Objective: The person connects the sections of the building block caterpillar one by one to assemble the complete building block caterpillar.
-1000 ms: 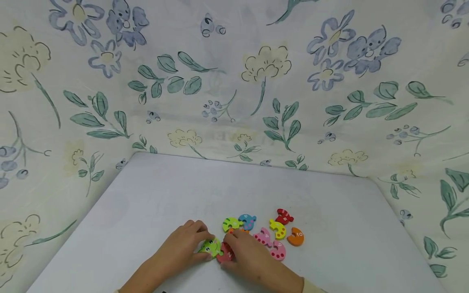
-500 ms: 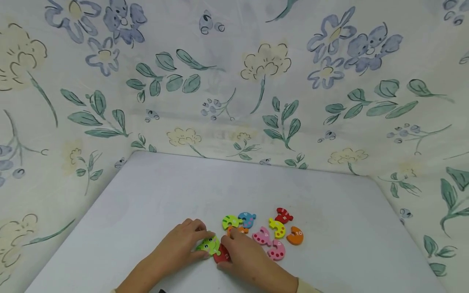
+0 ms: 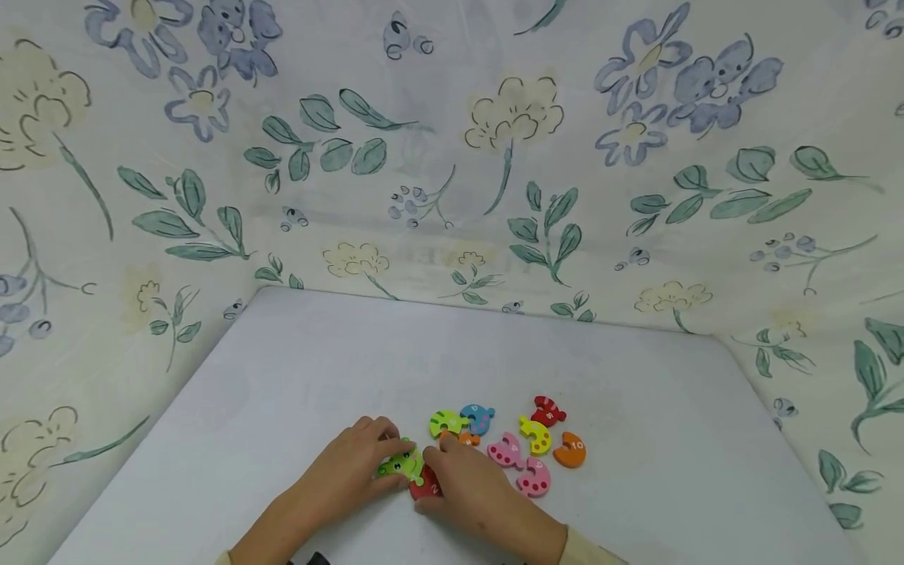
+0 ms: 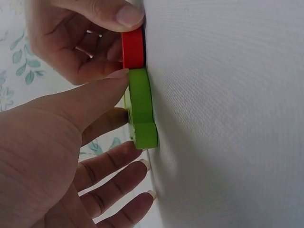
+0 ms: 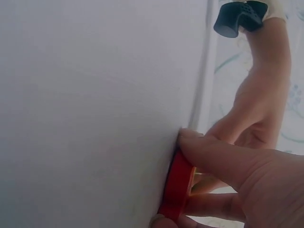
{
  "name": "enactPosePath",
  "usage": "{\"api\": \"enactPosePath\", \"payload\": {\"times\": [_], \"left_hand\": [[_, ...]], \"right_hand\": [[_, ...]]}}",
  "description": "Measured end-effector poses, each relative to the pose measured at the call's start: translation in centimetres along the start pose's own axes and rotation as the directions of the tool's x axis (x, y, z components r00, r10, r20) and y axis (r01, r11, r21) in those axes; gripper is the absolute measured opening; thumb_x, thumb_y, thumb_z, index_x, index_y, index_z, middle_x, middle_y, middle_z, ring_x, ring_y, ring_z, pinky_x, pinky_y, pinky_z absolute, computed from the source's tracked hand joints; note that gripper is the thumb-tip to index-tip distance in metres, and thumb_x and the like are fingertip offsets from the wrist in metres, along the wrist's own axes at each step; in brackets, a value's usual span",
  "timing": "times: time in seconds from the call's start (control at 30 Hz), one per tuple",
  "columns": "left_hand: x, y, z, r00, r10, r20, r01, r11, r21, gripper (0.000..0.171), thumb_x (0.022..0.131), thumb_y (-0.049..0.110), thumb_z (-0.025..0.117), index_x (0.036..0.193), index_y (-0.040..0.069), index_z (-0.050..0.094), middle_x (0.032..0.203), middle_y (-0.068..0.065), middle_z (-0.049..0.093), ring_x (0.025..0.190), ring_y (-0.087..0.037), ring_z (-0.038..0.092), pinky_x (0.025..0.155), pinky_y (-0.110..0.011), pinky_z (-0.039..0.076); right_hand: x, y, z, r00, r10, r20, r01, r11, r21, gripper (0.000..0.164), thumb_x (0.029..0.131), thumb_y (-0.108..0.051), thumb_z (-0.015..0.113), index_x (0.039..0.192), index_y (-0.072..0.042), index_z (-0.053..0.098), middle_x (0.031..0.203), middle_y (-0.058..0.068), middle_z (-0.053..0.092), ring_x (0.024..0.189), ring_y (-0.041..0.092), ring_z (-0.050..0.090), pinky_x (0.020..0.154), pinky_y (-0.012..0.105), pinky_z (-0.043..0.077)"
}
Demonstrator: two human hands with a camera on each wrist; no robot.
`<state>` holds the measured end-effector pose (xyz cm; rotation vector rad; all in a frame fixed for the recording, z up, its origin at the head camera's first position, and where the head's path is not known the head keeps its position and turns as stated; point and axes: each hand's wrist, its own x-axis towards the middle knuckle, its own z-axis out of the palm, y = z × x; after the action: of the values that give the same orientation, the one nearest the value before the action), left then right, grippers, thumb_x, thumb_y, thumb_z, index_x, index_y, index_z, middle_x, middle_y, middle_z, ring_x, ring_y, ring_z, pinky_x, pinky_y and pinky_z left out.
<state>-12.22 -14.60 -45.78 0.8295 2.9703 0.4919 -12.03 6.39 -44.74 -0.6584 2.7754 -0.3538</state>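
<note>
One green head sat on the surface, pinched, I saw remotely, by the left hand, and at its four o'clock touched the red piece the right hand gripped, with a pink piece toward three o'clock.

The head view looked forward and down across the table from above; each wrist view looked in low and close, turned sideways, the two sharing the red piece from opposite sides.
</note>
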Motion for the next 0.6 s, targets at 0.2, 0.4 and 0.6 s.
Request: {"api": "enactPosePath", "payload": {"times": [0.2,0.4,0.6], "left_hand": [[0.0,0.0,0.0,1.000,-0.008,-0.010,0.008,1.000,-0.001,0.048,0.087,0.047,0.084,0.127,0.022,0.077,0.112,0.008,0.058,0.100,-0.012,0.050,0.085,-0.035,0.053],[0.0,0.4,0.2,0.999,-0.005,-0.053,0.006,1.000,0.005,0.053,0.082,0.048,0.087,0.126,0.020,0.077,0.110,0.006,0.059,0.100,-0.014,0.051,0.083,-0.037,0.052],[0.1,0.4,0.2,0.998,-0.003,-0.057,0.003,1.000,0.001,0.045,0.086,0.041,0.086,0.125,0.021,0.077,0.112,0.005,0.060,0.100,-0.016,0.052,0.082,-0.039,0.052]], "right_hand": [[0.1,-0.2,-0.3,1.000,-0.004,-0.001,0.004,1.000,-0.015,0.051,0.079,-0.050,0.090,0.116,-0.019,0.075,0.102,-0.001,0.062,0.082,0.011,0.057,0.072,0.029,0.059],[0.0,0.4,-0.1,0.999,-0.039,0.010,0.039,0.999,0.000,0.056,0.078,-0.054,0.090,0.118,-0.018,0.075,0.108,-0.002,0.063,0.089,0.011,0.059,0.077,0.028,0.059],[-0.4,1.2,0.2,0.994,-0.056,0.098,0.049,0.996,0.073,0.064,0.079,-0.044,0.092,0.134,-0.019,0.070,0.109,-0.006,0.060,0.088,0.005,0.055,0.081,0.024,0.057]]}}
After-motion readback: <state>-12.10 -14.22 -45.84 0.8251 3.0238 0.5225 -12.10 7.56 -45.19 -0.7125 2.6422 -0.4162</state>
